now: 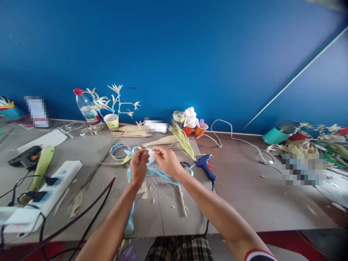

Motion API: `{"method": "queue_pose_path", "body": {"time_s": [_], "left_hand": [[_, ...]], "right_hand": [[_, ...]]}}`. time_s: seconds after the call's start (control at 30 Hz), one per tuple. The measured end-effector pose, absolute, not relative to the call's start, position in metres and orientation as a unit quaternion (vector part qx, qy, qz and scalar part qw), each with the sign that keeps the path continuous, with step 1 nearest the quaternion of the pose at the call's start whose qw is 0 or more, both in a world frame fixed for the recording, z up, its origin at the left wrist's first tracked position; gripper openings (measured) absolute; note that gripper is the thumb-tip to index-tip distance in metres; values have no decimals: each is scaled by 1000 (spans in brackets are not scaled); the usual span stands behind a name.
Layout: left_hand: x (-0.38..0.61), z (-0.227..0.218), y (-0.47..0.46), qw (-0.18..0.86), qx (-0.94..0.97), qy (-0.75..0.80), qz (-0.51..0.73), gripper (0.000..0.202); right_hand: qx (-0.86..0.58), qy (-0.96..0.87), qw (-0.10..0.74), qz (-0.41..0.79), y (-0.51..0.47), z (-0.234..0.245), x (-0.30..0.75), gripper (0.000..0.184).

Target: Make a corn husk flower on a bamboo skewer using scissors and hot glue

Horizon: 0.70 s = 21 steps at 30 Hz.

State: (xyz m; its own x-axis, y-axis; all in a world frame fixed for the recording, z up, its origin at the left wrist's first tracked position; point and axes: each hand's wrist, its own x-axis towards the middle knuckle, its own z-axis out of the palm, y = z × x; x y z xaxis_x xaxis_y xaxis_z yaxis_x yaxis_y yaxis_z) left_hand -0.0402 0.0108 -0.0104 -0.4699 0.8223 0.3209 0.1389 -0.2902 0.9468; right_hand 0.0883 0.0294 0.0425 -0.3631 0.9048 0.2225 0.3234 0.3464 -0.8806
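Over the middle of the table, my left hand and my right hand are close together, both closed in a pinch. A light-blue ribbon shows between the fingertips and trails below the hands across the table. Its exact folds at the fingers are too small to make out. Under my forearms lie small pale scraps and a thin stick. Right of my right hand is a blue hot glue gun. Behind it lies a green-tipped corn husk.
A white power strip with black cords lies at left, near a black tool. Along the blue wall stand a plastic bottle, a paper cup with husk flowers, and red cups. Far right, a green container lies tilted.
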Motion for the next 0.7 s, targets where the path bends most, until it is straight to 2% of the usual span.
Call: {"method": "queue_pose_path", "body": {"time_s": [0.07,0.37,0.53,0.6,0.7], "left_hand": [[-40,-12,10,234,459,555,654,12],[-46,-23,9,117,549,571,599,15],[-46,-23,8,85,589,548,588,23],[-45,-22,6,78,605,539,581,25],[-44,-20,4,72,620,528,577,27]], "right_hand": [[-408,-715,392,410,30,41,86,20],[-400,-677,369,496,33,48,83,16],[-382,-627,349,582,33,45,81,20],[-379,-643,354,564,33,41,81,23],[-405,-693,366,471,34,36,83,25]]}}
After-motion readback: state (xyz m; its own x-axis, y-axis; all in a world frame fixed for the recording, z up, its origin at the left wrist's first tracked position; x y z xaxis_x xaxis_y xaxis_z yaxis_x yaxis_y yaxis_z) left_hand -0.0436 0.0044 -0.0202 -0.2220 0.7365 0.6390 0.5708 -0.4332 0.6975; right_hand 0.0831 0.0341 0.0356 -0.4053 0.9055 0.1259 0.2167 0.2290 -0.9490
